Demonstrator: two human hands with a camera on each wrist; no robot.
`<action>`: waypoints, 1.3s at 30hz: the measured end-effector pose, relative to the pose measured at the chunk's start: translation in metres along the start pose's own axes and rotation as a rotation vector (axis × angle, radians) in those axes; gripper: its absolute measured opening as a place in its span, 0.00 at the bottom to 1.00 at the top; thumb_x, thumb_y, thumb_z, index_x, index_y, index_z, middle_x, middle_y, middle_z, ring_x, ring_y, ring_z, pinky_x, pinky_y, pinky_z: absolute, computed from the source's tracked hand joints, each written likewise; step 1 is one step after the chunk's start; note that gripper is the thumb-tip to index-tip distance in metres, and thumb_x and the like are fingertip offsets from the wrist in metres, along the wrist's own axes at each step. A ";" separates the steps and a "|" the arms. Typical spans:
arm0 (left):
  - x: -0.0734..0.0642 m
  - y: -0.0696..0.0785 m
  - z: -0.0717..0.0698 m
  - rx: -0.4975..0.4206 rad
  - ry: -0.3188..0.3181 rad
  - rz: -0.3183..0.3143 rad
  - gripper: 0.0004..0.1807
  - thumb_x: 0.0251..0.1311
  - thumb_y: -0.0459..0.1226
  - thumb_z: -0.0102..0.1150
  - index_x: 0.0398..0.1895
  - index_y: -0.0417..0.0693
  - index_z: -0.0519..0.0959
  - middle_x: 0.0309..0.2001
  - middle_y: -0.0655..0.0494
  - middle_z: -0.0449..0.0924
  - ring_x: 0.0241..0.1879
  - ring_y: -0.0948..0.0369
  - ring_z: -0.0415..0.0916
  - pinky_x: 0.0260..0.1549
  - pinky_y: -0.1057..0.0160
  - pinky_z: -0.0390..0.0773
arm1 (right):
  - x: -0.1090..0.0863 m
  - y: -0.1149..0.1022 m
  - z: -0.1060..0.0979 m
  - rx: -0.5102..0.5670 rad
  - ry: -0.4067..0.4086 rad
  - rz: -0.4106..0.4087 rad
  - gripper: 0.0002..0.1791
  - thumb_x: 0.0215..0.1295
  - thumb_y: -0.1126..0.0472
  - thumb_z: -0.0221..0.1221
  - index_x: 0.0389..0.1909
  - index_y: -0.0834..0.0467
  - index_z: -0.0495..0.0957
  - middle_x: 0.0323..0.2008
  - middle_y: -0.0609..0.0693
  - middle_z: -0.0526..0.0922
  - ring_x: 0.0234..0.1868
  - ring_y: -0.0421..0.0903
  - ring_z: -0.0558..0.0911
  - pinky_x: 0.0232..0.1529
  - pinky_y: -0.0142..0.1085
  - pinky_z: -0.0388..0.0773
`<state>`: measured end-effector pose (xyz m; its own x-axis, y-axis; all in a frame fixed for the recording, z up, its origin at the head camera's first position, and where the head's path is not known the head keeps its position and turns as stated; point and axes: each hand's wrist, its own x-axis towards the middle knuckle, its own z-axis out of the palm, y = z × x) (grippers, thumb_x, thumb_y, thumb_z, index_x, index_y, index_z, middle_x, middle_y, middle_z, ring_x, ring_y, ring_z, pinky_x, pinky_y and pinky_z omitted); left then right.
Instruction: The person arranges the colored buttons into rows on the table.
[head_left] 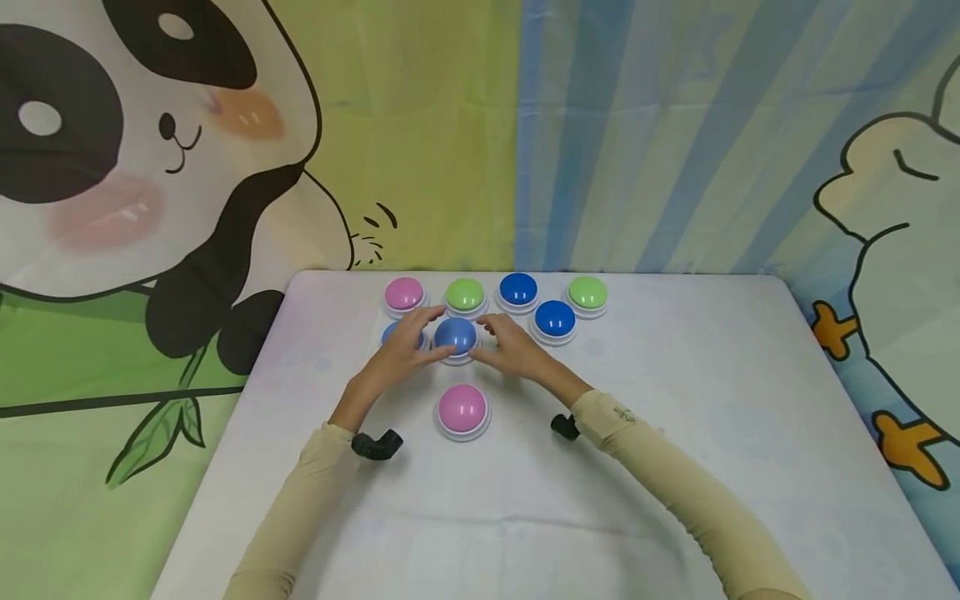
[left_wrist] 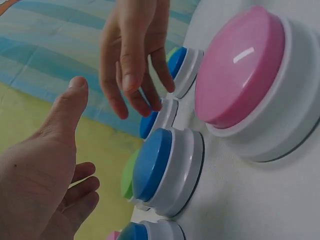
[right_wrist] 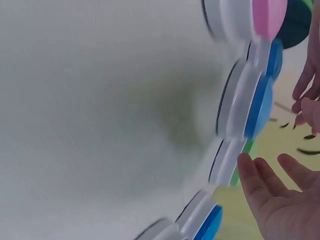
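Note:
Round push buttons with coloured domes on white bases stand on the white table. Both hands hover about a blue button [head_left: 455,335] in the middle. To its left is my left hand [head_left: 399,354], thumb and fingers spread and relaxed, holding nothing. On the other side my right hand [head_left: 517,348] has loosely bent fingers, also with nothing in them. In the left wrist view a gap shows between the left hand [left_wrist: 42,170] and that blue dome [left_wrist: 152,165]. My left hand partly hides another blue button [head_left: 389,332]. Nearer the front sits a pink button [head_left: 462,408].
Behind the hands a pink button [head_left: 403,293], a green one [head_left: 465,294] and a blue one [head_left: 518,288] form a back row, with a second green button [head_left: 588,292] at its right end. Another blue button [head_left: 555,318] stands right of the hands. Printed cloth hangs behind the table [head_left: 712,375].

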<state>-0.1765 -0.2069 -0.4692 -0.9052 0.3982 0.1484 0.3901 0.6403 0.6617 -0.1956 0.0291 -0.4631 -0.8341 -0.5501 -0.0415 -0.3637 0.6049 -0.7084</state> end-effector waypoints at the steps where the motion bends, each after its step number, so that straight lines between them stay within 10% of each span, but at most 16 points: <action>1: 0.008 -0.002 -0.001 0.019 -0.004 -0.009 0.41 0.58 0.52 0.65 0.71 0.46 0.62 0.66 0.45 0.67 0.67 0.50 0.64 0.65 0.46 0.69 | 0.008 0.001 -0.004 -0.019 0.011 0.016 0.35 0.64 0.50 0.62 0.66 0.65 0.64 0.61 0.63 0.71 0.61 0.57 0.73 0.59 0.48 0.76; 14: 0.093 -0.028 0.000 0.055 -0.109 -0.165 0.35 0.64 0.47 0.60 0.70 0.43 0.64 0.65 0.41 0.67 0.63 0.47 0.69 0.61 0.50 0.74 | 0.081 0.026 -0.026 -0.306 0.024 0.127 0.35 0.61 0.51 0.65 0.66 0.57 0.66 0.61 0.61 0.69 0.62 0.57 0.71 0.63 0.49 0.73; 27: 0.097 -0.037 0.007 0.005 -0.173 -0.229 0.38 0.59 0.44 0.66 0.70 0.46 0.62 0.68 0.44 0.67 0.64 0.47 0.70 0.64 0.51 0.72 | 0.097 0.039 -0.011 -0.228 -0.009 0.082 0.36 0.58 0.50 0.67 0.64 0.60 0.66 0.63 0.57 0.75 0.68 0.53 0.71 0.77 0.54 0.39; 39: 0.096 -0.045 0.002 -0.056 -0.118 -0.225 0.39 0.56 0.46 0.68 0.70 0.50 0.65 0.68 0.46 0.68 0.65 0.49 0.70 0.65 0.51 0.70 | 0.099 0.036 -0.010 -0.140 0.037 0.070 0.39 0.59 0.52 0.67 0.68 0.61 0.63 0.67 0.57 0.70 0.70 0.53 0.68 0.77 0.51 0.47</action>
<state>-0.2809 -0.1958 -0.4859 -0.9410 0.3255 -0.0921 0.1679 0.6857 0.7083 -0.2957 0.0023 -0.4860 -0.8731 -0.4840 -0.0591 -0.3566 0.7165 -0.5996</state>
